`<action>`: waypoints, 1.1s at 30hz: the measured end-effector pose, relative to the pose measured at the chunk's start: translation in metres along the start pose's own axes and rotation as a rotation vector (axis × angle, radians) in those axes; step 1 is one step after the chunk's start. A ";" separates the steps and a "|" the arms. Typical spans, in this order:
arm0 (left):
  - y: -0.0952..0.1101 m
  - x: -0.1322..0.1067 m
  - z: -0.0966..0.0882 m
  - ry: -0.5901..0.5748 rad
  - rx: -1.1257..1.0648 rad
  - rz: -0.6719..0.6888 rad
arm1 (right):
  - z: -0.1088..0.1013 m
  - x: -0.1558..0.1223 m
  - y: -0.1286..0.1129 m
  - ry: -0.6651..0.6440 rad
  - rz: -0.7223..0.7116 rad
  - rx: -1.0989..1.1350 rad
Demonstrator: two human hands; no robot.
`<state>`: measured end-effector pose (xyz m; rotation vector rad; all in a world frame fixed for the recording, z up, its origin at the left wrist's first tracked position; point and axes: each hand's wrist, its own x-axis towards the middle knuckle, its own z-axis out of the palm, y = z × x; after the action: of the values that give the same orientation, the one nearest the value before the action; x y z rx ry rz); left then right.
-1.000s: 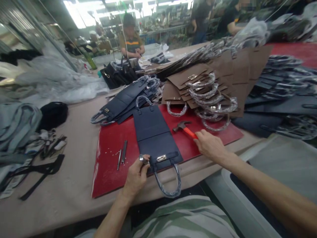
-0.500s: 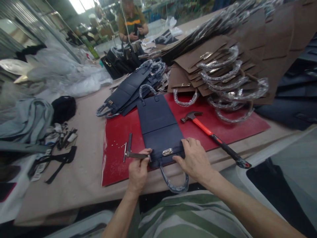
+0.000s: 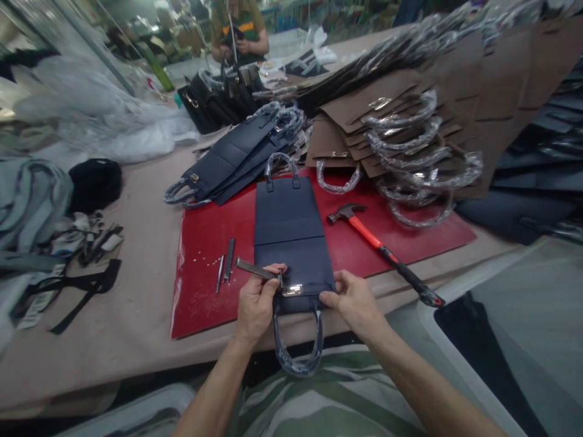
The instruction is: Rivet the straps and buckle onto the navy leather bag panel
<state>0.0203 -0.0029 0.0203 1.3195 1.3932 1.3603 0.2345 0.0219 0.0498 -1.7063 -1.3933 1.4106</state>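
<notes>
A navy bag panel lies lengthwise in front of me, with a plastic-wrapped handle at each end. Near its close end sits a shiny metal clasp plate. My left hand is closed around a flat metal hand tool, whose tip is beside the left end of the plate; the exact contact is hidden by my fingers. With thumb and fingers, my right hand grips the panel's right edge. The near handle hangs past the table edge toward me.
A claw hammer lies right of the panel on the red board. Two slim metal tools and small bits lie left. Beyond are stacked navy panels and brown panels. A person stands across the table.
The panel has turned to lie straighter, its near end shifting left. The tool in my left hand has come to the clasp plate's left end. My right hand still holds the edge.
</notes>
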 end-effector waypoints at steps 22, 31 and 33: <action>0.041 0.012 0.011 -0.076 -0.223 0.025 | 0.019 0.012 0.002 -0.537 -0.094 0.802; 0.016 0.020 0.024 -0.125 -0.110 -0.077 | 0.025 -0.014 0.013 -0.270 0.152 0.844; 0.013 0.022 0.027 -0.128 -0.099 -0.082 | 0.026 -0.022 0.018 -0.252 0.190 0.863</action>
<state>0.0449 0.0227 0.0319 1.2483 1.2642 1.2515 0.2189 -0.0091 0.0347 -1.1213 -0.5553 1.9904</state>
